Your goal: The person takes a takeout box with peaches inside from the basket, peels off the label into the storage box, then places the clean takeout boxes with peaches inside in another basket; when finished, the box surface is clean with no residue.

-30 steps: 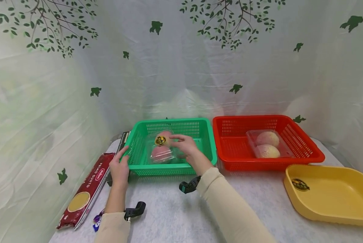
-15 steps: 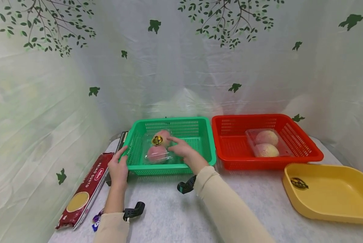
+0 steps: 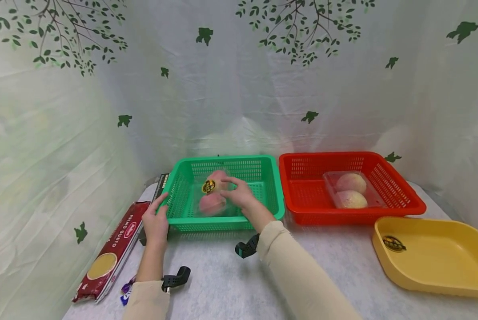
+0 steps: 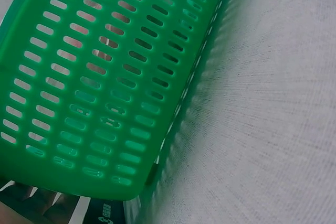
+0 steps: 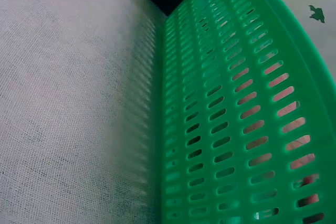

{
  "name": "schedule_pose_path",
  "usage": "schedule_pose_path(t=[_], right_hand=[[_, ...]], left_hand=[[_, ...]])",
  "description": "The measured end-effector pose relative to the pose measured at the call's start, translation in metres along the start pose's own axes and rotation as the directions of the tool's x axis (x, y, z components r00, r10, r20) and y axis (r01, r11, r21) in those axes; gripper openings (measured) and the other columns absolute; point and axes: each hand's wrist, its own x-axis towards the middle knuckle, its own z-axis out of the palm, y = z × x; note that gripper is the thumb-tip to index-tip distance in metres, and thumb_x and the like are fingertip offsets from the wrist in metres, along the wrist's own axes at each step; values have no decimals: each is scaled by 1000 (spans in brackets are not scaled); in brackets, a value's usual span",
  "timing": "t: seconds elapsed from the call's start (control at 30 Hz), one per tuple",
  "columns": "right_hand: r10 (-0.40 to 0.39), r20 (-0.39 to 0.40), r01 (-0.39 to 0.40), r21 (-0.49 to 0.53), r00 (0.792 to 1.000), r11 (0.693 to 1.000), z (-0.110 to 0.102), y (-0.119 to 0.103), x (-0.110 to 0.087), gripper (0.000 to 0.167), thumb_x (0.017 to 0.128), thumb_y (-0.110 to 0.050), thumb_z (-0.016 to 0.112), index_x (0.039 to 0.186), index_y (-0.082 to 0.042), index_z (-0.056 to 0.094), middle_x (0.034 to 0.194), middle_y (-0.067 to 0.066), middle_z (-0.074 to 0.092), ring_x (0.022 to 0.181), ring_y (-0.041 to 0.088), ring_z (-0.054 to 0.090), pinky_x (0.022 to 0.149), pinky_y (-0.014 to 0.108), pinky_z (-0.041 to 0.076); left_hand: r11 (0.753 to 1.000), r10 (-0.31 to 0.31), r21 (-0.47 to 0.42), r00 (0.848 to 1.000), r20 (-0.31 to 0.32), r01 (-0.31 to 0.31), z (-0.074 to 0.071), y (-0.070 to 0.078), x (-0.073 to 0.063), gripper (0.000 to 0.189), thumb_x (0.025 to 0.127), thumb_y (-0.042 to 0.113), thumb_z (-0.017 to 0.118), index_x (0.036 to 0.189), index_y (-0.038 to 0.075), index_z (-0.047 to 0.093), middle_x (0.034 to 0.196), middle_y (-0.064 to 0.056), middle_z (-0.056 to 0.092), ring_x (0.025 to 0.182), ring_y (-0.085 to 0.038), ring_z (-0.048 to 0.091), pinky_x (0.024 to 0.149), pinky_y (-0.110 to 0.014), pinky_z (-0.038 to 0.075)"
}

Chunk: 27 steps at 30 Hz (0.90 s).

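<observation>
Inside the green basket [image 3: 226,219] lies a clear plastic pack of peaches [image 3: 212,204], with a black and yellow sticker on it. My right hand [image 3: 240,195] reaches over the basket's front rim and holds the pack's right side, thumb and forefinger apart on it; the other fingers are hidden. At the basket's front left corner, my left hand [image 3: 155,222] grips the rim. The left wrist view shows the slotted basket wall [image 4: 100,82] and some fingers low at the left. In the right wrist view, the same wall [image 5: 231,108] hides most of the right hand.
A red basket [image 3: 323,217] with another pack of peaches [image 3: 351,191] stands at the right. In front of it is a yellow tray [image 3: 435,266] bearing a sticker. A long red packet [image 3: 112,253], a dark box [image 3: 161,184] and a small purple wrapper [image 3: 126,291] lie at left.
In the green basket, the pack of peaches shifts left, then slightly back right, with my right hand staying at its side. My left hand stays on the basket's corner.
</observation>
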Motion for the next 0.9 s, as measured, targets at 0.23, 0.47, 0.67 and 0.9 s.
schedule_pose_path(t=[0.23, 0.47, 0.67, 0.9], right_hand=[[-36, -106, 43, 69, 994, 997, 1, -2, -1, 37, 93, -9, 67, 129, -19, 68, 151, 6, 49, 135, 32, 43, 109, 52, 40], [51, -172, -32, 116, 984, 993, -4, -6, -8, 31, 98, -12, 61, 125, -22, 71, 146, 5, 56, 58, 10, 45, 55, 27, 40], [70, -124, -41, 218, 990, 975, -17, -16, -20, 32, 101, -17, 55, 130, -25, 68, 148, 1, 53, 79, 11, 44, 69, 40, 54], [5, -139, 31, 255, 990, 967, -36, -33, -38, 29, 102, -21, 54, 126, -27, 69, 139, 4, 56, 82, 17, 59, 67, 31, 58]], left_hand=[[1000, 9, 11, 1000, -10, -9, -2, -2, 1, 44, 101, 8, 46, 142, 19, 58, 157, -7, 43, 151, -26, 31, 122, -53, 26], [1000, -1, 14, 1000, 3, 1, -2, -6, 0, 44, 101, 9, 45, 142, 19, 57, 158, -7, 43, 151, -27, 30, 122, -55, 25], [1000, 5, 10, 1000, 11, -5, -1, -4, 3, 42, 102, 10, 46, 141, 18, 58, 157, -7, 43, 151, -26, 30, 122, -55, 25], [1000, 9, 5, 1000, 15, -9, -1, -2, 3, 42, 102, 10, 47, 141, 18, 58, 157, -6, 44, 151, -25, 30, 122, -54, 25]])
